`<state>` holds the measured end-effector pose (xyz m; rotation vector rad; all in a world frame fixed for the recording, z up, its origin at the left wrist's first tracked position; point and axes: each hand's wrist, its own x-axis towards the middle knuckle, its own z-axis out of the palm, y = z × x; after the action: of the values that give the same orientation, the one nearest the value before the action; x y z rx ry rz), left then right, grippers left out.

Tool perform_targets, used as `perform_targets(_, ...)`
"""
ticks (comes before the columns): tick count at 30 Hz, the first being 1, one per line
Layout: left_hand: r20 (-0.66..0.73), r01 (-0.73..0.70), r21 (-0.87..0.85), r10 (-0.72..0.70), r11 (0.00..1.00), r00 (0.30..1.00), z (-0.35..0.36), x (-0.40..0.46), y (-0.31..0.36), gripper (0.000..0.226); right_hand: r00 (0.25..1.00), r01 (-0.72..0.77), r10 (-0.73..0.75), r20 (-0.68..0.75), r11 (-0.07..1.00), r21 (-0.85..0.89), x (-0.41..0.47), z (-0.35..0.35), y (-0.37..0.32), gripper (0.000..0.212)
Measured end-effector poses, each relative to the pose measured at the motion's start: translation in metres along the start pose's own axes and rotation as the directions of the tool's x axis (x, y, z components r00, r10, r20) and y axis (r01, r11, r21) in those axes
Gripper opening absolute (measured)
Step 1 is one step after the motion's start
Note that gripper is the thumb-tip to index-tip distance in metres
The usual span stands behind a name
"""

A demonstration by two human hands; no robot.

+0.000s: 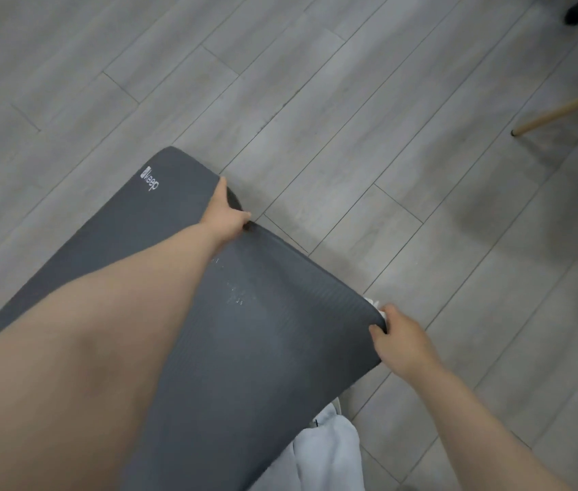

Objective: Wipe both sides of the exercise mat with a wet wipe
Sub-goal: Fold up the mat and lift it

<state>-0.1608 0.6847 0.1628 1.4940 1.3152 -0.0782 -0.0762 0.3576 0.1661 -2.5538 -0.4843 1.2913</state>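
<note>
Both your left hand [225,216] and right hand [399,340] pinch the mat [245,331] edge; the wipe [378,306] under your right fingers could slip loose mid-flip.

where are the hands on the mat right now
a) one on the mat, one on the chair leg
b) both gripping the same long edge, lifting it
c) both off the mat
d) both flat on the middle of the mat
b: the left hand and the right hand each curl round the right-side edge of the grey mat, which rises off the floor there.
</note>
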Motion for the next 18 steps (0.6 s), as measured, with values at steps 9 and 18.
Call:
perform_targets(9,0.209,0.001,0.497,-0.121,0.868,0.970,0.059,-0.010,-0.053,0.081,0.988,-0.043,0.037,-0.150,0.998,-0.040,0.020,0.013,0.037,0.024)
perform_targets(18,0.278,-0.127,0.706,-0.108,0.696,0.954,0.060,-0.065,-0.033,0.072,0.982,-0.063,0.082,-0.172,0.992,0.113,-0.017,-0.013,0.014,0.024)
